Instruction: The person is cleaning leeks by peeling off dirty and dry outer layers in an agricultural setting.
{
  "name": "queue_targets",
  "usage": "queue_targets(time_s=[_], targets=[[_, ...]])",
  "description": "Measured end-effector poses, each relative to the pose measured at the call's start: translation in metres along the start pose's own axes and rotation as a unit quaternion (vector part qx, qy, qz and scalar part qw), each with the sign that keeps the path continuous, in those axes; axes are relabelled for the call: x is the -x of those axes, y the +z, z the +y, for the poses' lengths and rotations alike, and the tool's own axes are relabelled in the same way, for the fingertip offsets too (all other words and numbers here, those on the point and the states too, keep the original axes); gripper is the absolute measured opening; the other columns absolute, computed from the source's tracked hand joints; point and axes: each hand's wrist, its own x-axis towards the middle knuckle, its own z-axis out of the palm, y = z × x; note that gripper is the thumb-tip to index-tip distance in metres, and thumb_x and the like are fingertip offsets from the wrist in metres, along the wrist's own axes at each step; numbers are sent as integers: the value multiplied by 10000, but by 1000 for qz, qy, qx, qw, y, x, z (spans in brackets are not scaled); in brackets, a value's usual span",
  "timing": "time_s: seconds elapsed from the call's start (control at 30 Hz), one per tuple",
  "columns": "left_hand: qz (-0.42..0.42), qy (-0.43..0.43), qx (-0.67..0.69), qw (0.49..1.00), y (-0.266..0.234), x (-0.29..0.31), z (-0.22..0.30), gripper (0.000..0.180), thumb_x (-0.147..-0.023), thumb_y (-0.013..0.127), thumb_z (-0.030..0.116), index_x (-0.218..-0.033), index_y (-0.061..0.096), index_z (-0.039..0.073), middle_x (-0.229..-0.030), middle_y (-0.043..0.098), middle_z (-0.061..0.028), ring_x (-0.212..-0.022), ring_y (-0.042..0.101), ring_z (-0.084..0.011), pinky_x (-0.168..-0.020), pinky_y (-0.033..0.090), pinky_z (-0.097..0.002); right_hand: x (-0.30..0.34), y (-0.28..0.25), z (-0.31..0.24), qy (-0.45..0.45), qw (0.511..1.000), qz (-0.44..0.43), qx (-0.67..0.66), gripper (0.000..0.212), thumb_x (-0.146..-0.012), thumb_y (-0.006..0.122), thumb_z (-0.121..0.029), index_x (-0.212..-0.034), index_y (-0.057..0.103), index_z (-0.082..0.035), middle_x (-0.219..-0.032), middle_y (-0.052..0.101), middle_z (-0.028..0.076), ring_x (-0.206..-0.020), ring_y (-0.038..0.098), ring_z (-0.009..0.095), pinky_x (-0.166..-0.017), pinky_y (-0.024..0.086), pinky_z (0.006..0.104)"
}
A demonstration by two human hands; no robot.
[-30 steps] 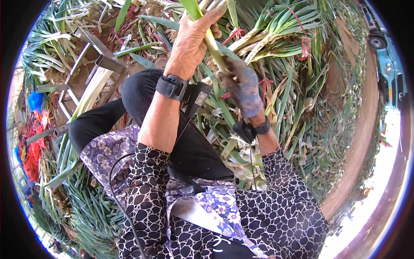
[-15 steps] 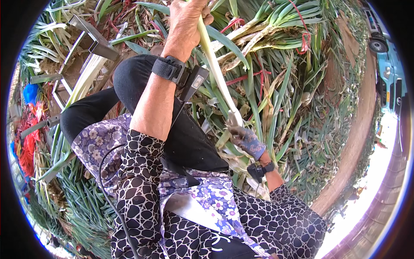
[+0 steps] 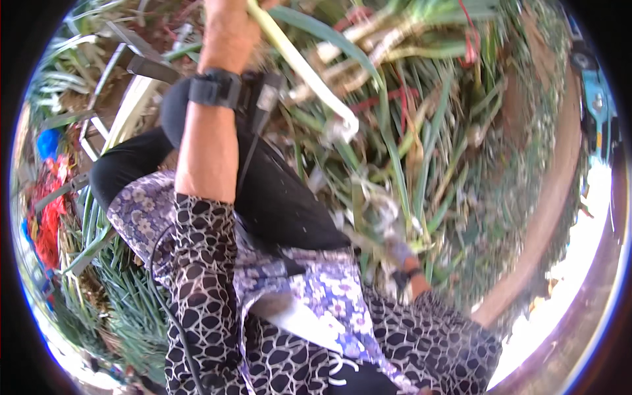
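My left hand [image 3: 232, 29], partly cut off by the upper edge, is closed round a long green onion [image 3: 299, 71]. The onion's bare white shank slants down to the right, and its root end hangs over the heap. Well below that end is my right hand [image 3: 397, 253], in a patterned glove and smeared by motion, so its fingers cannot be made out. Pale loose outer skins [image 3: 382, 201] lie or hang just above the right hand, blurred; whether it grips them cannot be told.
Cut leaves and stalks [image 3: 454, 158] cover the ground ahead. A bundle of green onions [image 3: 395, 33] lies at the far right. On the left stands a metal frame [image 3: 155, 68] with white stalks in it, beside red twine [image 3: 49, 230]. A teal vehicle [image 3: 598, 99] stands far right.
My left hand has moved left with the onion, whose root end rose away from my right hand. The right hand has dropped slightly down and right, off the shank.
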Motion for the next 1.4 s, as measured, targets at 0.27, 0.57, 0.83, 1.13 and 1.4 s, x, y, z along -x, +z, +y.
queue_targets(time_s=[0.27,0.57,0.83,1.13,1.4], targets=[[18,0,9,1000,6,-6,-13,307,-827,699,323,-753,442,173,-583,366,68,-479,357,-47,-405,278,-199,-52,-222,-86,-43,839,417,-348,744,-786,670,-420,-1341,387,-13,-1335,450,158,-1184,492,293,-985,400,374],[113,16,87,990,-24,-18,-3,444,-758,761,343,-878,436,64,-714,411,-23,-626,376,-120,-551,342,-272,-110,-250,-125,-263,559,287,-732,277,-916,491,-66,-1191,497,-30,-897,604,22,-748,554,99,-685,479,213],[-21,-64,-12,998,-41,-38,-20,261,-926,556,275,-829,446,60,-667,376,-17,-580,359,-121,-541,365,-258,-31,-290,-166,-130,740,478,-454,168,-879,512,-53,-1020,599,-20,-845,640,114,-658,607,171,-550,473,276],[-43,-134,70,988,-52,-49,-41,317,-964,466,320,-836,420,33,-655,266,13,-557,265,-104,-476,265,-241,66,-258,-193,-98,777,562,-266,237,-860,596,-131,-1083,615,-53,-787,658,93,-701,644,209,-618,503,309],[-52,-90,257,961,-64,-61,-2,352,-929,494,376,-795,391,67,-606,271,25,-508,269,-106,-427,230,-264,80,-223,-133,141,909,368,-137,416,-816,634,-229,-1197,571,-73,-1025,632,156,-956,607,277,-851,462,369]])
